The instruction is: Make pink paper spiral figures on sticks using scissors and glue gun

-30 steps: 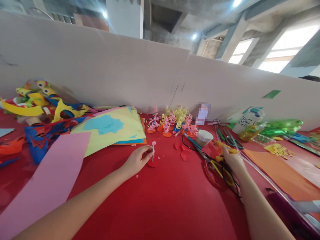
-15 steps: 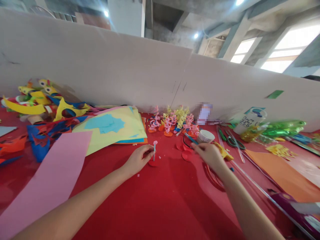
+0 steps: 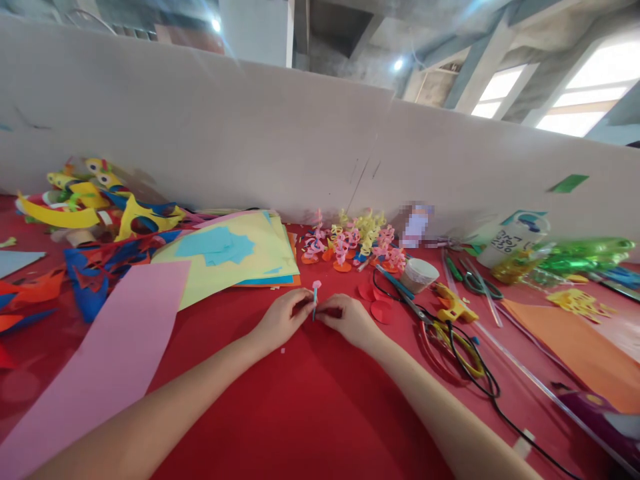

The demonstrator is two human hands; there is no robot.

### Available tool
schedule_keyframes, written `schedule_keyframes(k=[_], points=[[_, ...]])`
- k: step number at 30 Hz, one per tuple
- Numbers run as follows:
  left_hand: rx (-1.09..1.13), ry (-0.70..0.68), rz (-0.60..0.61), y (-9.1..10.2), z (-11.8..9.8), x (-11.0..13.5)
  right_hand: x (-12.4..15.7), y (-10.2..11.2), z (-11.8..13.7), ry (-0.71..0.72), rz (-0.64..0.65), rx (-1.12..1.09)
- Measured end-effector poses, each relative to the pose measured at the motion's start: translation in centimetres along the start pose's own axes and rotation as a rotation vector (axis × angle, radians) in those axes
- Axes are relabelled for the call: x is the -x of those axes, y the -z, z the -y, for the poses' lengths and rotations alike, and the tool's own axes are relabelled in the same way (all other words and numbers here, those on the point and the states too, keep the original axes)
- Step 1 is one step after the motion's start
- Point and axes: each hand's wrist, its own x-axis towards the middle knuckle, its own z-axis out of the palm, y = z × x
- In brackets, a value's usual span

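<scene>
Left hand (image 3: pixel 280 321): thumb and fingertips pinching a thin blue stem (image 3: pixel 315 308) with a pink tip (image 3: pixel 317 285); stem upright, low above the red counter (image 3: pixel 300 420), midway between the hands; its foot too small to make out. Right hand (image 3: pixel 354 325): fingers bent together, fingertips at the stem's right side near its lower part; cannot tell whether they grip it.

Behind the stem: cluster of curled paper figures (image 3: pixel 341 250), pink and yellow, several on orange bases; right of the cluster, a white cup (image 3: pixel 420 275); near the right hand, red paper discs (image 3: pixel 381 311), partly overlapping; farther right, scissors (image 3: pixel 416 309) with blades pointing towards the cup, a yellow glue gun (image 3: pixel 456 307) and its black cable (image 3: pixel 491 387).

Left side: pink sheet (image 3: pixel 110 340) overlapping a pale yellow sheet (image 3: pixel 267 250); light-blue paper pieces (image 3: pixel 215 247) atop the latter. Right side: orange sheet (image 3: pixel 575 350), flat on the counter.
</scene>
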Motion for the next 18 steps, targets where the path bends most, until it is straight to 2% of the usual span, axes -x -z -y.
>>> schedule_keyframes(k=[7, 18], points=[[0.017, 0.019, 0.012, -0.1, 0.1, 0.0, 0.2, -0.4, -0.2, 0.016, 0.019, 0.033], [0.025, 0.024, 0.001, -0.2, 0.3, 0.1, 0.4, -1.1, -0.1, 0.003, -0.052, 0.065]])
